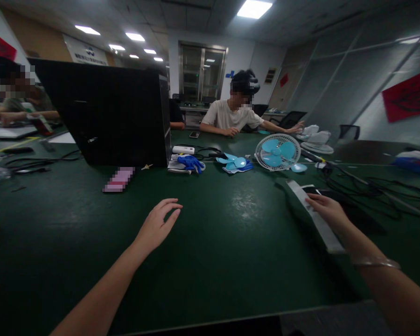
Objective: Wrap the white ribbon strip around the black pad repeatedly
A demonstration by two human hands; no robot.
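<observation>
Over the green table (210,261) my left hand (157,221) hovers with its fingers apart and nothing between them. My right hand (327,212) pinches a long flat grey-white strip (317,219) near its upper part, and the strip slants down toward the table's near edge. Just beyond that strip lies a flat black item (357,210). The phone-like pink item (119,180) is beyond my left hand, beside a small key-like object (147,166).
A large black case (105,116) stands at back left. Farther back are blue-and-white gloves (191,164), light-blue fan blades (233,162) and a round caged fan (277,152). Black cables (378,186) tangle at right. Across the table sits a person (231,114); another is at far left.
</observation>
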